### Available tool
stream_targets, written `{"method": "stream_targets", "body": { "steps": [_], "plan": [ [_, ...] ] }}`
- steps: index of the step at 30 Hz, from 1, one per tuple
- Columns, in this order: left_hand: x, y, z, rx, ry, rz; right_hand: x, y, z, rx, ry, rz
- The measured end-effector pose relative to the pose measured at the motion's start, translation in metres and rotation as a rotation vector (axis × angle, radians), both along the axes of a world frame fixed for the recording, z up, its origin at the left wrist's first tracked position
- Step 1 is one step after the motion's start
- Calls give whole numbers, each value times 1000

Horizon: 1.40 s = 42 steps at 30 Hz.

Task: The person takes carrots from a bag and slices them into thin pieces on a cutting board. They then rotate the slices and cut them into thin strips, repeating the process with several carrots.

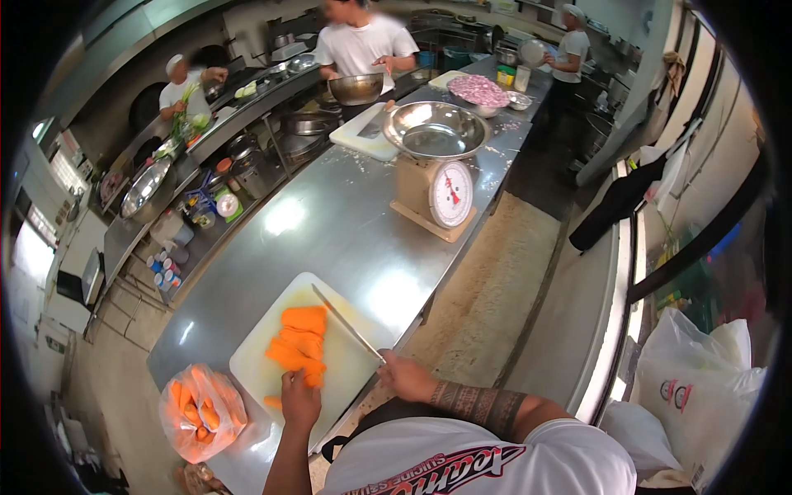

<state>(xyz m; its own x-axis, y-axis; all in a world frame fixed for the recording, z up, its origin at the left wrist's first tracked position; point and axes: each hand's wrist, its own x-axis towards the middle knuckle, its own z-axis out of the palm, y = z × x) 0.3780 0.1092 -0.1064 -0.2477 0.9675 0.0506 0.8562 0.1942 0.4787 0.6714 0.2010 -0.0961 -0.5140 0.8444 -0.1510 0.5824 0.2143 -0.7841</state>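
Note:
My right hand [406,375] is closed around the handle of a long kitchen knife [346,322], whose blade lies slantwise over the right side of a white cutting board [256,355]. Orange carrot slices [299,337] spread in an overlapping row down the middle of the board, left of the blade. At the near end of that row, my left hand [300,398] has its fingers curled against the slices; the fingertips are partly hidden. A small carrot piece [272,402] rests beside it. Left of the board stands a clear plastic bag of carrots [202,412].
Farther along the steel table [272,239] are a dial scale [437,194] carrying a metal bowl [437,132], another cutting board [363,136] and a heap of chopped pinkish onions [478,89]. A person [367,45] across the table holds a bowl; two others work farther back.

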Motion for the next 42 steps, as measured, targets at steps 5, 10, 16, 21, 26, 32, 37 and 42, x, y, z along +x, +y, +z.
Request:
{"method": "stream_targets", "body": {
  "steps": [5, 10, 16, 21, 26, 32, 37, 42],
  "plan": [
    [-1, 0, -4, 1, 15, 20, -3, -1, -3, -10, -18, 13],
    [0, -1, -1, -12, -49, 69, -6, 0, 11, 34, -87, 42],
    [2, -1, 2, -33, -81, 105, -7, 2, 3, 80, -152, 65],
    [2, -2, 0, -25, -66, 88, -5, 1, 11, 95, -136, 82],
    [3, -3, 0, -8, -19, 70, -5, 4, 31, 61, -219, 120],
    [3, -1, -2, -13, 3, 69, -4, 5, 18, 84, -189, 119],
    [2, -2, -3, 2, -7, 47, -4, 5, 18, 78, -183, 122],
    [-1, -4, -9, 30, 14, 35, -5, 4, 13, 81, -127, 113]
  ]
}}
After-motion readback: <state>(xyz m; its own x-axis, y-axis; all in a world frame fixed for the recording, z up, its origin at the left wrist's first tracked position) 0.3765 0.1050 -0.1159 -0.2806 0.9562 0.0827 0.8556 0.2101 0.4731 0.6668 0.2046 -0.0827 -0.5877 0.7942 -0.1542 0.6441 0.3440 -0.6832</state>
